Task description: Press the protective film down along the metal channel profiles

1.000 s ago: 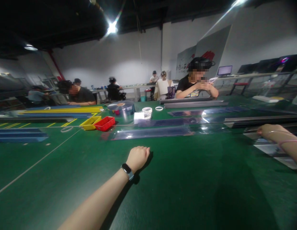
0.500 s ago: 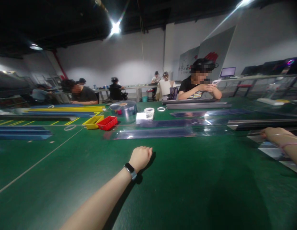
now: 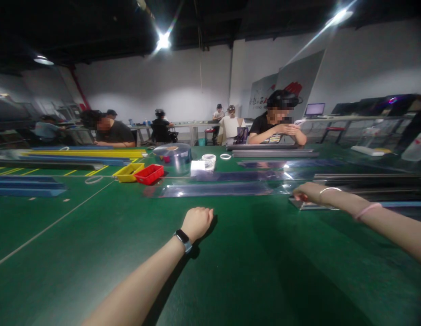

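My left hand [image 3: 198,223], wearing a watch [image 3: 183,240] on its wrist, rests on the green tabletop with its fingers curled in. Nothing shows in it, though the fingertips are turned out of sight. To the right, my right hand [image 3: 307,194] is closed over the near end of a long, flat-bottomed grey profile strip [image 3: 299,204]. Its body runs right, partly behind my forearm. Clear plastic strips [image 3: 217,189] lie just left of this hand, and dark long profiles [image 3: 370,181] lie behind it.
A yellow bin [image 3: 125,173] and a red bin [image 3: 149,174] stand left of centre, by a clear plastic roll [image 3: 178,158] and white tape rolls [image 3: 208,158]. Blue profiles [image 3: 27,186] lie at left. A person [image 3: 276,122] sits across the table.
My right hand has moved left and slightly forward, bringing the strip's end toward the table's middle. My left hand has stayed in place; the view has shifted slightly.
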Demonstrator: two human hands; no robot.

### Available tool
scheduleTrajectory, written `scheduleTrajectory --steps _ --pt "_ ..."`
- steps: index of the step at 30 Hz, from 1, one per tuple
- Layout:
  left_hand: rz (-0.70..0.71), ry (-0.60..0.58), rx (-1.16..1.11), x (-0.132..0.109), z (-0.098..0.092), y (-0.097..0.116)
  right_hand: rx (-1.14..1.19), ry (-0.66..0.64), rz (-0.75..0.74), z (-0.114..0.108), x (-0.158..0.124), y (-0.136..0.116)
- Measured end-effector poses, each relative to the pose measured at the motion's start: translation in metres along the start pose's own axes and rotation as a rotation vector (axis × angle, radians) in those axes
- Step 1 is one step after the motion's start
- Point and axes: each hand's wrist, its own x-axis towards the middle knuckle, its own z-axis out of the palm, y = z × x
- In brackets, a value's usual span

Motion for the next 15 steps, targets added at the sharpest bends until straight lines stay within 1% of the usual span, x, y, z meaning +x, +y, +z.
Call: scheduleTrajectory --steps 1,3,5,6,7,8,9,10,11,12,15 --pt "-0.014 0.004 -0.029 0.000 0.001 -0.001 -0.007 0.012 -0.133 -0.002 -0.005 -0.031" --pt "-0.070 0.013 -0.134 0.001 0.003 -0.008 0.021 0.079 -0.296 -0.003 -0.018 -0.094" --pt "-0.193 0.008 -0.327 0.004 0.007 -0.020 0.153 0.106 -0.410 -0.002 -0.033 -0.151" --pt "-0.280 0.044 -0.439 0.005 0.010 -0.028 0.250 0.121 -0.490 -0.001 -0.039 -0.173" --pt "-0.373 0.108 -0.538 0.006 0.012 -0.036 0.313 0.126 -0.562 0.000 -0.043 -0.190" --pt "-0.451 0.169 -0.615 0.007 0.015 -0.045 0.335 0.142 -0.609 0.000 -0.045 -0.200" --pt "-0.520 0.238 -0.661 0.008 0.018 -0.054 0.332 0.163 -0.633 0.001 -0.045 -0.203" --pt "-0.576 0.297 -0.684 0.008 0.021 -0.062 0.310 0.187 -0.641 0.001 -0.042 -0.200" --pt "-0.627 0.343 -0.686 0.008 0.023 -0.070 0.267 0.207 -0.636 0.003 -0.038 -0.191" --pt "-0.670 0.376 -0.671 0.009 0.024 -0.078 0.213 0.216 -0.612 0.005 -0.032 -0.179" --pt "-0.716 0.387 -0.629 0.010 0.023 -0.102 0.113 0.217 -0.507 0.018 -0.016 -0.137"
